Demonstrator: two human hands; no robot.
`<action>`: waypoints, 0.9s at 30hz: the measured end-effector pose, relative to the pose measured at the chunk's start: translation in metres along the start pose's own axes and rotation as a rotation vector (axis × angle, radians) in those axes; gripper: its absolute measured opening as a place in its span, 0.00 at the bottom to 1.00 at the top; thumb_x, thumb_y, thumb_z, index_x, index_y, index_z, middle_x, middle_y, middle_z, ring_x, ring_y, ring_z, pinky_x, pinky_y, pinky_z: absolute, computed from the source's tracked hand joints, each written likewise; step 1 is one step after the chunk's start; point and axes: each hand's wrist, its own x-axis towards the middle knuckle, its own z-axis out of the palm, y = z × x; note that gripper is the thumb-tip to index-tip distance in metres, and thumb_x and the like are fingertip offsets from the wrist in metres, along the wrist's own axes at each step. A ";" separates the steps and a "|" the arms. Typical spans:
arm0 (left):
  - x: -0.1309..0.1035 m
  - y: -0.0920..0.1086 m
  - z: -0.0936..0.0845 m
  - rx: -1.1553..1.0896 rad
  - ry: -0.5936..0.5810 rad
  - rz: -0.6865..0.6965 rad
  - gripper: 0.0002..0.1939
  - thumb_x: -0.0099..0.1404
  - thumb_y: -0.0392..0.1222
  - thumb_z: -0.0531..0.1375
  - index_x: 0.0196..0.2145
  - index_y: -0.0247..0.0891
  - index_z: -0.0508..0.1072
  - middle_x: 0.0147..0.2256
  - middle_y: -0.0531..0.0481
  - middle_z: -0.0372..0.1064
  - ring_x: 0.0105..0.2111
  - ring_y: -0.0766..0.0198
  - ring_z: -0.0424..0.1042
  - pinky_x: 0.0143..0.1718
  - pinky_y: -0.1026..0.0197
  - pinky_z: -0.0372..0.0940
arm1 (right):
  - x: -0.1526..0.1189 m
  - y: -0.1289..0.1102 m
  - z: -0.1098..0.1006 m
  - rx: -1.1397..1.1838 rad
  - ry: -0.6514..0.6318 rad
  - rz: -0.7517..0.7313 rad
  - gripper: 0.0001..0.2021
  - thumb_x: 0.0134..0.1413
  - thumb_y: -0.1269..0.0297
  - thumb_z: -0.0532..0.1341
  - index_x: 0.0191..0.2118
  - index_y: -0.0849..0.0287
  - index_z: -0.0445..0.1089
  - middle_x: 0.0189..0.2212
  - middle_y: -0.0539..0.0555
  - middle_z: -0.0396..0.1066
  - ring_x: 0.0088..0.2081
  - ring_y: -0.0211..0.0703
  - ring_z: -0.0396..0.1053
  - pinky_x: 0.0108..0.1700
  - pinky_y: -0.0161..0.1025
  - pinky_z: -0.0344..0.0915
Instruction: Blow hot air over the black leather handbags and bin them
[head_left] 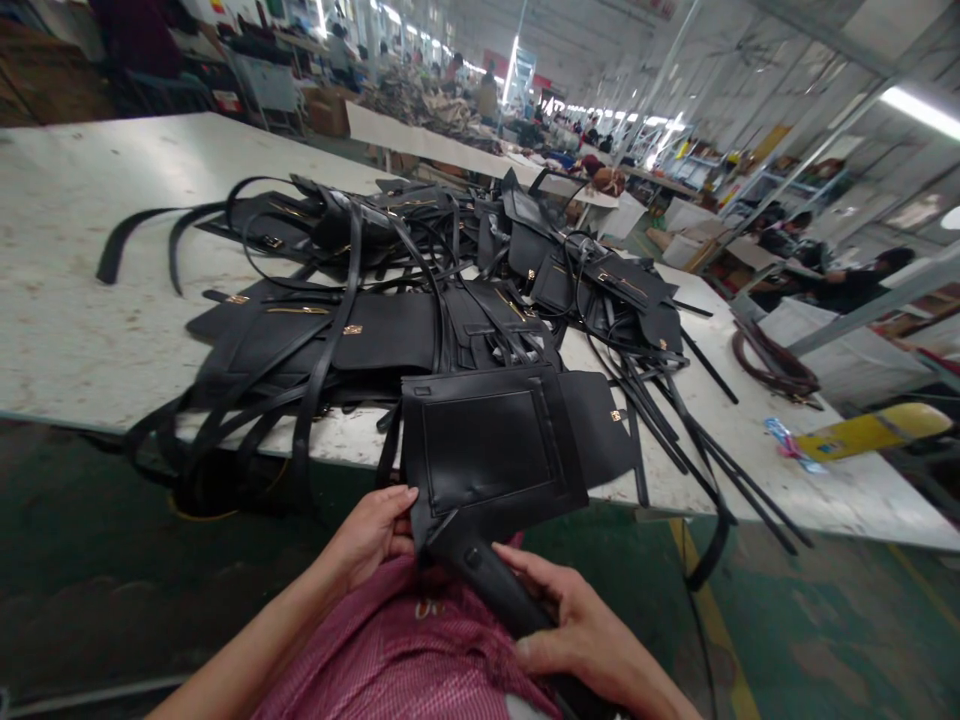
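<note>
A flat black leather bag piece (487, 445) with a stitched rectangular pocket lies over the table's front edge and hangs toward my lap. My left hand (379, 535) pinches its lower left edge between thumb and fingers. Below it, a wide black strip (495, 590) with a small dark fitting runs down to the right, and my right hand (574, 625) is wrapped round it, thumb on the near side. A flap with a gold clasp (598, 425) sticks out at the piece's right side.
Behind the piece, black bags with long straps (390, 325) are heaped on the white table (67, 300). At the right lie a yellow object (874, 432) and coiled brown straps (772, 360). Straps overhang the front edge. Several people are in the background.
</note>
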 end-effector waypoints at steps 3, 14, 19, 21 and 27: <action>-0.001 0.002 0.000 -0.022 -0.002 -0.011 0.12 0.54 0.43 0.61 0.33 0.32 0.68 0.28 0.44 0.72 0.24 0.62 0.71 0.21 0.63 0.67 | -0.005 0.003 0.000 -0.012 -0.051 0.023 0.35 0.33 0.71 0.67 0.53 0.52 0.61 0.42 0.50 0.69 0.45 0.50 0.64 0.47 0.42 0.57; -0.002 0.011 0.005 -0.045 0.009 0.004 0.14 0.51 0.44 0.64 0.32 0.33 0.69 0.29 0.46 0.71 0.25 0.62 0.71 0.24 0.62 0.67 | 0.018 -0.001 0.014 0.007 -0.064 -0.144 0.37 0.29 0.72 0.69 0.52 0.50 0.63 0.46 0.50 0.68 0.49 0.50 0.62 0.53 0.44 0.52; -0.004 0.020 0.011 0.121 0.033 0.044 0.17 0.49 0.48 0.64 0.34 0.36 0.70 0.28 0.47 0.71 0.28 0.57 0.71 0.25 0.59 0.67 | 0.024 -0.004 -0.002 0.115 0.213 -0.290 0.36 0.32 0.74 0.66 0.54 0.54 0.60 0.38 0.50 0.70 0.36 0.44 0.68 0.36 0.36 0.63; 0.000 0.027 0.012 0.201 0.037 0.071 0.20 0.47 0.49 0.65 0.36 0.37 0.70 0.30 0.47 0.72 0.29 0.56 0.72 0.26 0.59 0.67 | 0.023 -0.007 -0.019 0.121 0.343 -0.337 0.35 0.36 0.72 0.64 0.56 0.56 0.57 0.34 0.51 0.70 0.27 0.39 0.67 0.26 0.33 0.63; 0.016 0.067 0.011 0.498 0.052 0.160 0.17 0.43 0.49 0.67 0.27 0.34 0.74 0.23 0.48 0.72 0.24 0.58 0.71 0.19 0.66 0.63 | 0.026 -0.043 -0.085 -0.066 0.500 -0.427 0.36 0.44 0.63 0.62 0.59 0.60 0.48 0.20 0.48 0.67 0.16 0.36 0.63 0.17 0.32 0.61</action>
